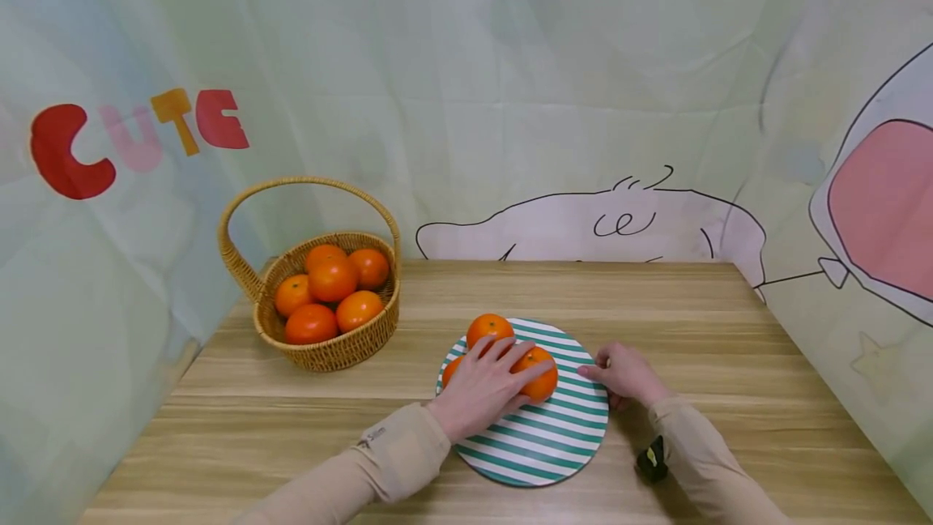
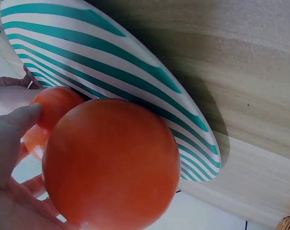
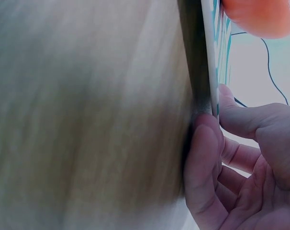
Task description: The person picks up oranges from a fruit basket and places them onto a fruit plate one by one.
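A round, thin board (image 1: 539, 452) with green and white stripes lies on the table, three oranges grouped on its far left part. My left hand (image 1: 484, 387) spreads over them, its thumb and forefinger touching the right orange (image 1: 543, 389). Behind its fingertips sits the back orange (image 1: 488, 328); the left orange (image 1: 449, 369) is partly covered by the hand. In the left wrist view, one orange (image 2: 111, 163) looms large in front. My right hand (image 3: 245, 158) pinches the board's right edge, thumb on the striped face and curled fingers beneath.
A wicker basket (image 1: 328, 358) with a tall handle holds several oranges (image 1: 334, 279) at the back left. The wooden table (image 1: 714, 330) meets printed curtains (image 1: 452, 128) behind and at both sides. A small dark object (image 1: 652, 460) is at the right wrist.
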`<action>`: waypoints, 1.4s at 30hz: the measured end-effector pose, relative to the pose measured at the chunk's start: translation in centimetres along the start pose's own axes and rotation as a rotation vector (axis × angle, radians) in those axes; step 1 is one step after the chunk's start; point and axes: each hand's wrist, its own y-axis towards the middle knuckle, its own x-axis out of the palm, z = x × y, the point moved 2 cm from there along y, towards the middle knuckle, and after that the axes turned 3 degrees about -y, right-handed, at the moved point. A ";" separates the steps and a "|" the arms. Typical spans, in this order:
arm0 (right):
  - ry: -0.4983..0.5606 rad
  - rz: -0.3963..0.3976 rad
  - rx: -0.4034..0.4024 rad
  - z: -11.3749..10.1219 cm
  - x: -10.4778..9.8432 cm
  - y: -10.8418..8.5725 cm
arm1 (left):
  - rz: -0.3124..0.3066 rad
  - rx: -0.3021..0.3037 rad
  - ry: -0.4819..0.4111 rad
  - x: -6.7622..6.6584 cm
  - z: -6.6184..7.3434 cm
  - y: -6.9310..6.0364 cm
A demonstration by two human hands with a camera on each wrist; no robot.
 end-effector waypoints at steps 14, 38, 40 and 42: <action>0.012 -0.003 0.011 -0.1 0.1 -0.1 | 0.021 -0.004 0.000 -0.4 -0.3 -0.3; 0.004 -0.012 0.007 0.0 0.1 0.0 | -0.049 -0.204 -0.421 -0.8 -5.4 -4.5; 0.007 -0.010 0.007 0.0 0.1 0.0 | -0.039 -0.199 -0.441 -0.7 -5.4 -4.5; 0.008 -0.011 0.006 0.0 0.1 0.0 | -0.036 -0.192 -0.455 -0.6 -5.3 -4.6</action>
